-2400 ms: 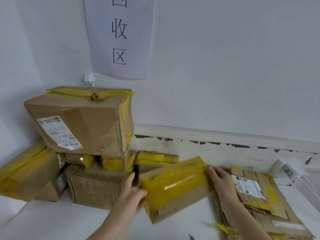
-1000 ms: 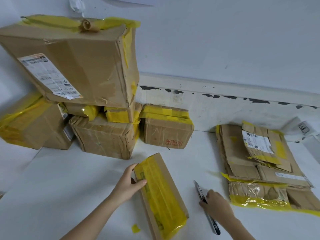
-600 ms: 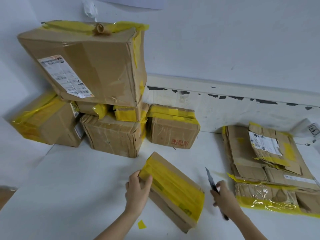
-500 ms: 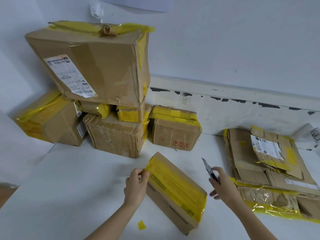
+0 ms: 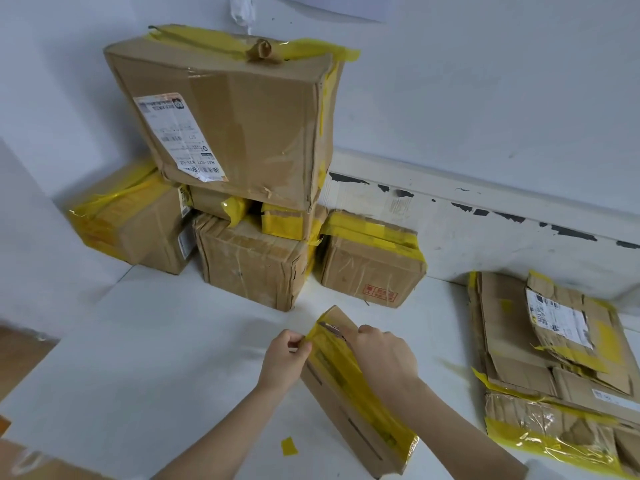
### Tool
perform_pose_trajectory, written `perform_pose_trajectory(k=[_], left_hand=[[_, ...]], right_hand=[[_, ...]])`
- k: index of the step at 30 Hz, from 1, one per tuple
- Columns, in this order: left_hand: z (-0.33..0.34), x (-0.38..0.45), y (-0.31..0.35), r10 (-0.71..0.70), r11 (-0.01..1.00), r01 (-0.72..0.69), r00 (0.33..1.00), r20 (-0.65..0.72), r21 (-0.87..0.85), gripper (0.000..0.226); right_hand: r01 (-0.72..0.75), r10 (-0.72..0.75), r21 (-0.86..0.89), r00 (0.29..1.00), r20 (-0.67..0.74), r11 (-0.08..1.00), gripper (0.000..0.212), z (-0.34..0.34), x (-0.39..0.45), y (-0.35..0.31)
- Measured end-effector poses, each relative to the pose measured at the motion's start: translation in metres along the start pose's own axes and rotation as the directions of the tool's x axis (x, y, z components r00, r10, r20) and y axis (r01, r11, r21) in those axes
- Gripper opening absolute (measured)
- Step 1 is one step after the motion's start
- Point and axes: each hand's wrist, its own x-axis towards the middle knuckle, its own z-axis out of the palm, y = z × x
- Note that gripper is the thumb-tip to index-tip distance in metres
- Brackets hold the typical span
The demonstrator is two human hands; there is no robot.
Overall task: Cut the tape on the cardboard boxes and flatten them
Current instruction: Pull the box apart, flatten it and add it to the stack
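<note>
Head: left hand (image 5: 284, 359) pinches box (image 5: 349, 403) edge, right hand (image 5: 382, 356) grips knife (image 5: 330, 328)

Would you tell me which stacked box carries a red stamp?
The small box at the stack's right end, on the table; the others show none.

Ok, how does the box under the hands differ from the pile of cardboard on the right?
The box under the hands is whole and closed, with yellow tape along its top; the pile on the right is already opened out and lies flat in layers.
The box is being worked: the left hand pinches its near corner and the right hand sets a knife to the tape; nothing touches the pile.
Both are brown cardboard with yellow tape, on the white surface.
</note>
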Motion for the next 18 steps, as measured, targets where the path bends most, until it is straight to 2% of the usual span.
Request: perform_pose_trajectory(k=[4,9,14,18], left_hand=[[0.000,0.001,0.001,-0.009,1.000,0.009,1.000,0.012,0.002,0.008],[-0.003,0.005,0.004,-0.084,0.996,0.085,0.996,0.036,-0.020,0.016],[0.000,0.004,0.010,-0.038,0.999,0.043,0.991,0.126,-0.032,0.019],[0.001,0.002,0.012,-0.074,0.995,0.082,0.987,0.144,-0.053,0.023]], right_hand=[[-0.006,0.006,-0.040,1.000,0.004,0.999,0.049,0.000,0.000,0.000],[0.061,-0.062,-0.052,0.998,-0.019,0.997,0.049,0.002,-0.007,-0.004],[0.104,-0.108,-0.078,0.993,-0.039,0.992,0.051,0.003,-0.009,-0.008],[0.134,-0.138,-0.104,0.990,-0.033,0.986,0.050,0.001,-0.015,-0.006]])
